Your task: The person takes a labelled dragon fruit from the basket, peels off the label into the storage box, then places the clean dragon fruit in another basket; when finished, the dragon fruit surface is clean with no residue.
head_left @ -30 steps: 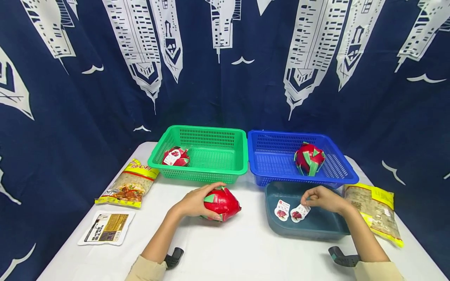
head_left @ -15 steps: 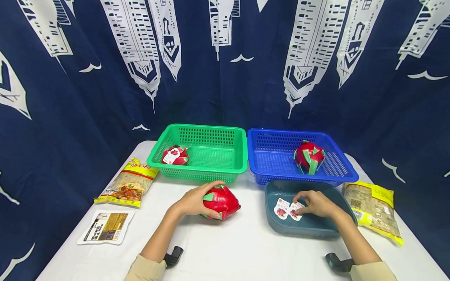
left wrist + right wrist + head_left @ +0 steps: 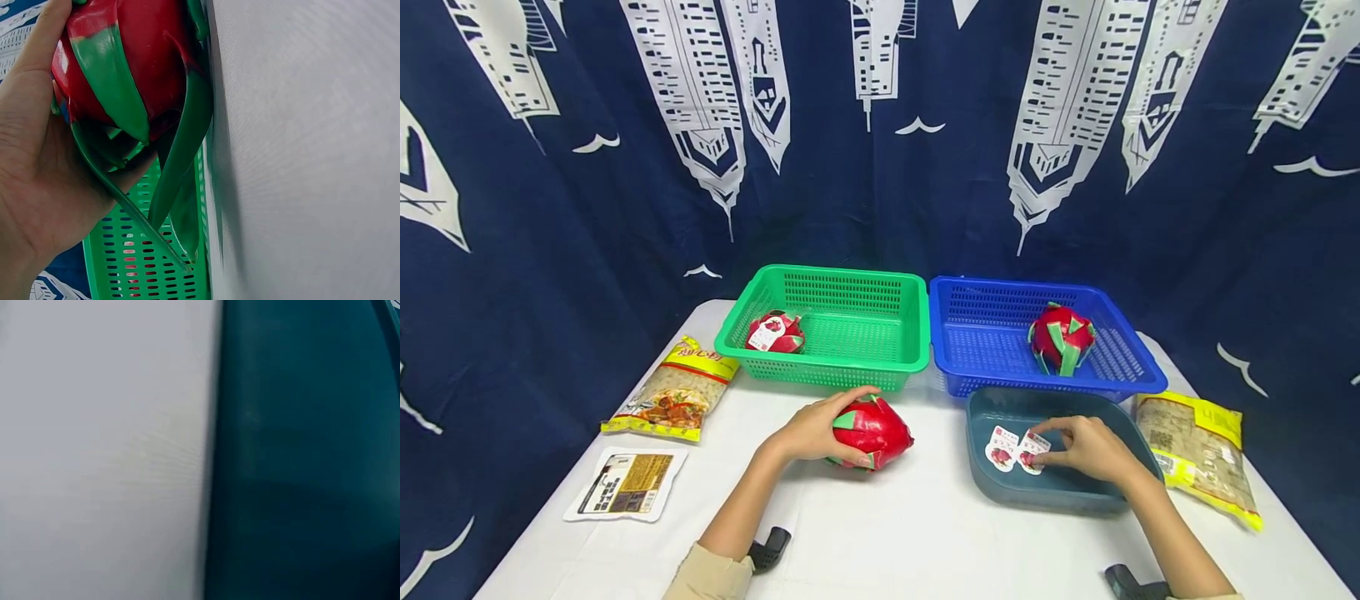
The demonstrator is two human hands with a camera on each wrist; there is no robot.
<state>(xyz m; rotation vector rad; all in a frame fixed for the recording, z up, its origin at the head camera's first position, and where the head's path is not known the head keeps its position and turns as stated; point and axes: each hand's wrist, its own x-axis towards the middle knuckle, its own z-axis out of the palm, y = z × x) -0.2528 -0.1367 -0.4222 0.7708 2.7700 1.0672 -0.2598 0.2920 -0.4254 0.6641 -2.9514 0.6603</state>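
On the white table, my left hand [image 3: 823, 429] grips a red dragon fruit [image 3: 880, 433] with green scales. In the left wrist view the palm and thumb lie against the fruit's scaly end. Inside a dark teal bin [image 3: 1037, 496], two white dragon fruit stickers lie side by side. My right hand [image 3: 1090, 446] reaches into the bin, thumb and index finger curved at opposite edges of the right sticker [image 3: 1028, 460]. The left sticker [image 3: 1000, 452] is untouched. The right wrist view shows only bin and tablecloth, not the hand.
A green basket [image 3: 827, 364] holds a stickered dragon fruit [image 3: 784, 337]. Beside it, a blue basket [image 3: 1030, 383] holds another dragon fruit [image 3: 1060, 340]. Yellow-ended food bags [image 3: 673, 392] lie at left and right, plus a flat white packet [image 3: 625, 485] at front left.
The right sticker has turned more upright and shifted slightly left beneath my right hand. My right thumb and index finger now stand wider apart. The left hand and its dragon fruit have stayed put.
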